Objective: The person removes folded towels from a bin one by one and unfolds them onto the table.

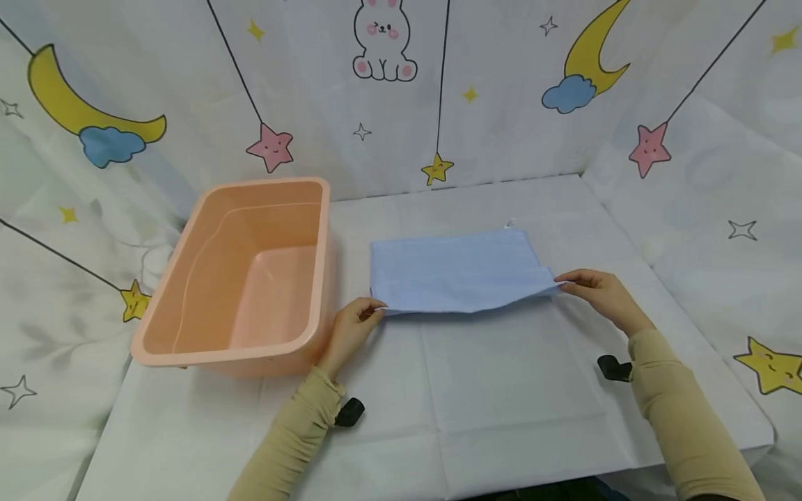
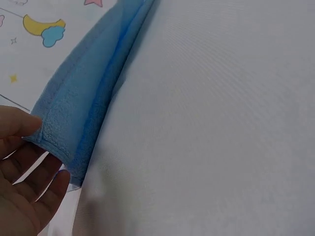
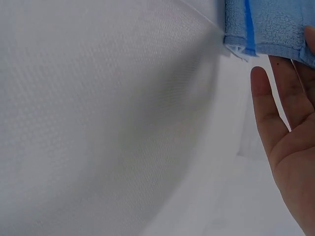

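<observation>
A light blue towel, folded into a wide rectangle, lies on the white-covered table in the head view. My left hand pinches its near left corner between thumb and fingers. At the near right corner, my right hand pinches the edge, which lifts a little there. The left wrist view shows the towel hanging from the thumb and fingers of the left hand, its layers sloping up. In the right wrist view the towel's hemmed end sits at the fingertips of the right hand.
A peach plastic basin stands on the table at the left, close beside the left hand. Behind and at both sides hangs a white curtain printed with moons, stars and a rabbit. Both forearms wear beige sleeves.
</observation>
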### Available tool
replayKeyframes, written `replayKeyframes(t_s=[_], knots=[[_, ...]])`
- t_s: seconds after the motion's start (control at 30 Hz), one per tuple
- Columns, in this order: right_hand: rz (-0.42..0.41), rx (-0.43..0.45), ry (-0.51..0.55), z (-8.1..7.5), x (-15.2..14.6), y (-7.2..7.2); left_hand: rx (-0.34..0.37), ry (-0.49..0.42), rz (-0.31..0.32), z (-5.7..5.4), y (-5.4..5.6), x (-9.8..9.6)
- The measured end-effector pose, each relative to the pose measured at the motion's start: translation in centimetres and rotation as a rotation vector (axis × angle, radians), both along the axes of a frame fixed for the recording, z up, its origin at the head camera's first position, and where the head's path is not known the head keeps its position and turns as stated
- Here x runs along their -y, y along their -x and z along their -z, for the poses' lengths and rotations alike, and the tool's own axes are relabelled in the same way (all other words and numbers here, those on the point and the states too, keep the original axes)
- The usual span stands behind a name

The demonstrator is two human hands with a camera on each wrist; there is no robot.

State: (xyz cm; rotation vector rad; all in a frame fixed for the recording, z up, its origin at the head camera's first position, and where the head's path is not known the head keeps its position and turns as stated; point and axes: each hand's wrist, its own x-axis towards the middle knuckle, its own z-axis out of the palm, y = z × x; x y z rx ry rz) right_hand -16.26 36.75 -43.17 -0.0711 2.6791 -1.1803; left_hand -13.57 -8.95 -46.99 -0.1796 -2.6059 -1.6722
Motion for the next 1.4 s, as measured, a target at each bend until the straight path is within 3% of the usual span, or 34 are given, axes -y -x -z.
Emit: replayKeyframes(t_s=[0.33,0.53,0.83,1.03,1.4], knots=[[0.001,0.057,-0.014,-0.2,-0.4,-1.5,-0.010,0.104,0.072,-0.7,-0.7,0.3],[-0.042,0.063,-0.053,-0.2,-0.7,-2.5,0.047,0.106,0.127,-1.0,-1.5,0.6],[-0.060,0.085,0.000,0.7,-1.3,-4.1,0.073,0.174,0.189,-0.8,-2.6,0.9],[-0.081,0.111,0.025,1.2,-1.4,-5.1,0.127,0.178,0.222,-0.7,-3.5,1.3],[-0.126,0.165,-0.018,0.8,-1.3,-6.3,0.128,0.224,0.315,-0.8,-5.1,2.0]])
